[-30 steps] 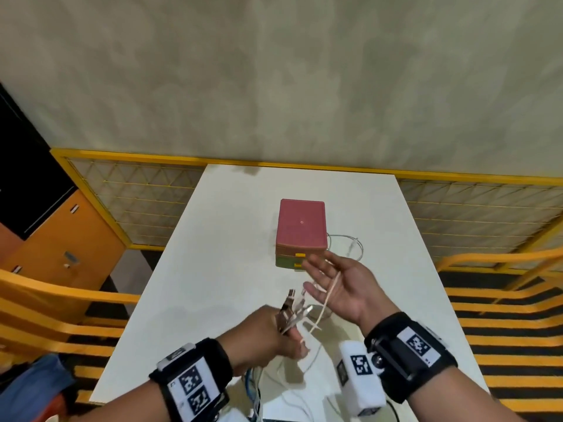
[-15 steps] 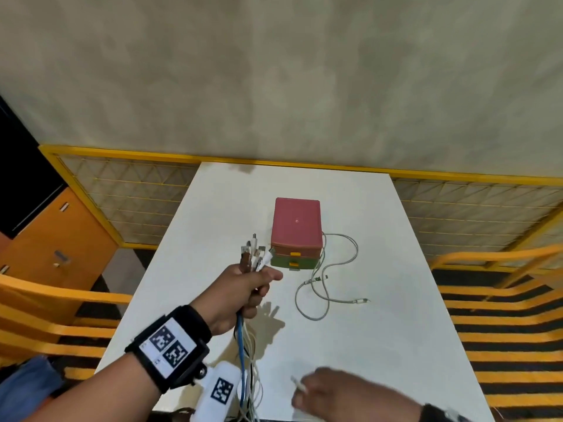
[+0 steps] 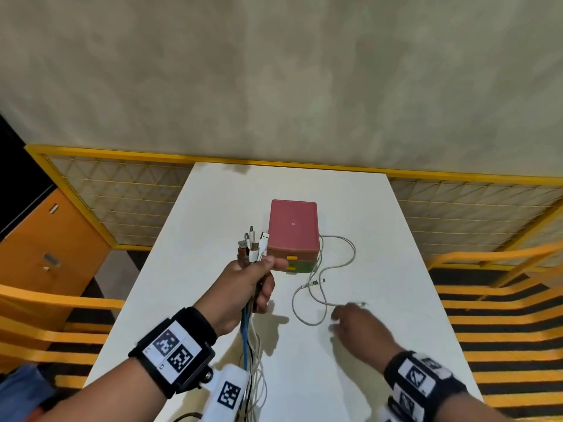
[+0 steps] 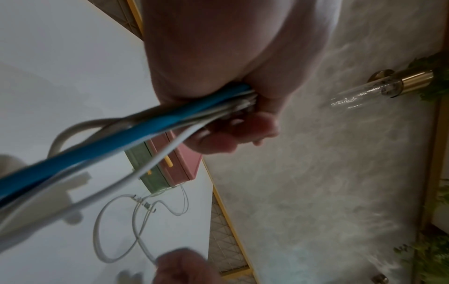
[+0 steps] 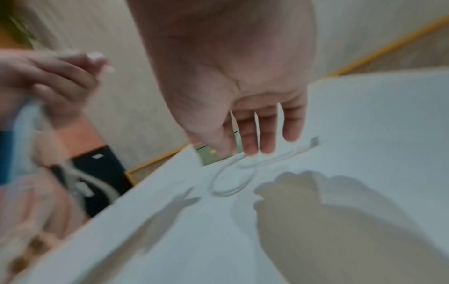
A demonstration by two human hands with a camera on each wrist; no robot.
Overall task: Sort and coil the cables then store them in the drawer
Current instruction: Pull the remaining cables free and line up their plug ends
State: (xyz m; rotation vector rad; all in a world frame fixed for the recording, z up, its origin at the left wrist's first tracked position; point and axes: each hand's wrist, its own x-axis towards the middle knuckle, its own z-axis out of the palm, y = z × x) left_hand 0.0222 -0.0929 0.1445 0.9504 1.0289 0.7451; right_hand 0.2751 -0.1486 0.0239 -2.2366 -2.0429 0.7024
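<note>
Clutching the cable bundle [image 3: 249,251] in a tight left grip [image 3: 243,287], right grip [image 3: 356,324] hovers slack-fingered above the loose cable [image 3: 307,300].

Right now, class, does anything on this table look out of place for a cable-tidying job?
Yes. One white cable sprawls uncoiled on the table beside the closed drawer box, apart from the bundle the left hand grips. The right hand is open above it.

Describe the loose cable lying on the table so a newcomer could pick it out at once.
Start at the white table and find the small pink-topped drawer box near its middle. Just to the right of the box and nearer the person, the loose white cable lies in open loops on the tabletop. Unlike the bundle of cables gripped upright in the left hand, it lies flat and alone, unheld.
</note>
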